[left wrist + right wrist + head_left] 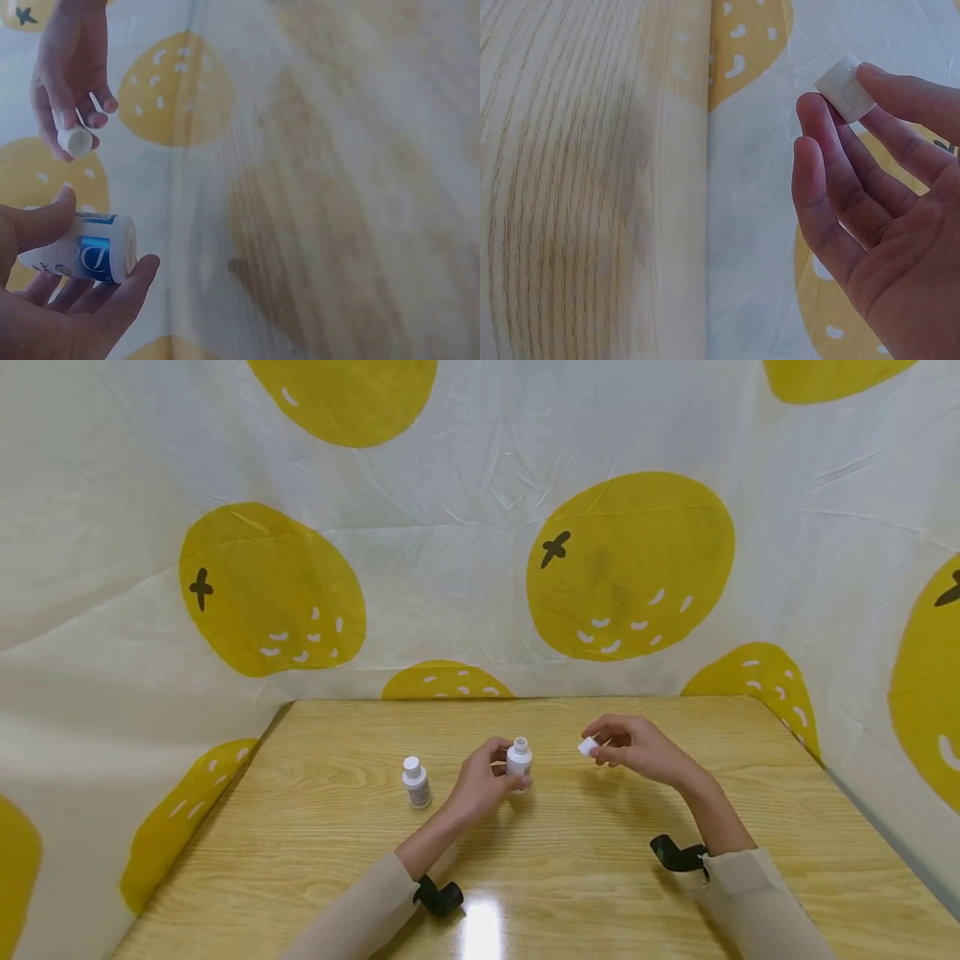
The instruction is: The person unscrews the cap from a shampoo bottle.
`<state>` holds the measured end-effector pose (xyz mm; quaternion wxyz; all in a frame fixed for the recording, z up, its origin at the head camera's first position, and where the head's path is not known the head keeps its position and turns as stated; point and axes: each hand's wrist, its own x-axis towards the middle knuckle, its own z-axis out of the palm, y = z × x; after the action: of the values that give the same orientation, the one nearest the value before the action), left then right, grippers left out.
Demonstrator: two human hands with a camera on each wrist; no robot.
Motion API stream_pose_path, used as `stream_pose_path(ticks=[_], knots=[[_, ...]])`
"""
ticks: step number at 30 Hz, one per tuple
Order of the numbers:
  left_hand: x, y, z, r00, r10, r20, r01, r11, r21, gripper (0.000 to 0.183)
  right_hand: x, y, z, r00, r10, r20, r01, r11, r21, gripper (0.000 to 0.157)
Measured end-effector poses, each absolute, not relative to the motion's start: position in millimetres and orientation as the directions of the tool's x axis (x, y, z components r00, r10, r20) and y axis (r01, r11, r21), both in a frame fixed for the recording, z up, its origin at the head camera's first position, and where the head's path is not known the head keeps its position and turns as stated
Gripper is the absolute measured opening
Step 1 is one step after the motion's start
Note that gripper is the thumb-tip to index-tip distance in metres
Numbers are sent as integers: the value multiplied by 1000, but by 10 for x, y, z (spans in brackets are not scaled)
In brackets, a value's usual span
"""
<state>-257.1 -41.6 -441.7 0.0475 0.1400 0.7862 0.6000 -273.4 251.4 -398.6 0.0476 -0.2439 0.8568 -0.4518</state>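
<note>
Head view: left hand (482,777) grips 1 uncapped bottle (517,762); right hand (639,750) pinches 1 cap (587,747).

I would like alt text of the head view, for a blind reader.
A person's left hand holds an uncapped bottle; the right hand pinches a white cap. A capped bottle stands further left on the wooden table.

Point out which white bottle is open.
The bottle in the left hand: its neck is bare, a cap pinched in the right hand. The other bottle, standing on the table, is capped.
</note>
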Motion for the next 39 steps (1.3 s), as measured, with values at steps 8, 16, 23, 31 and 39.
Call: stream_pose_path(ticks=[8, 16, 23, 31, 39], knots=[[-2756, -298, -4401, -966, 241, 89, 150, 250, 957, 49, -2749, 2513, -4006, -882, -454, 128, -364, 483, -796, 30], [-2985, -198, -4409, -980, 175, 94, 137, 253, 958, 50, -2756, 2497, -4008, -881, -457, 122, -362, 486, -795, 30], [-3180, -144, -4474, -987, 132, 96, 129, 277, 952, 50, -2770, 2480, -4035, -881, -459, 110, -353, 485, -800, 29], [-3402, -24, -4515, -992, 69, 108, 125, 326, 937, 51, -2762, 2491, -4040, -881, -462, 102, -349, 489, -800, 29], [-3561, 81, -4520, -993, 48, 110, 120, 352, 928, 51, -2759, 2489, -4030, -882, -460, 102, -351, 499, -792, 29]])
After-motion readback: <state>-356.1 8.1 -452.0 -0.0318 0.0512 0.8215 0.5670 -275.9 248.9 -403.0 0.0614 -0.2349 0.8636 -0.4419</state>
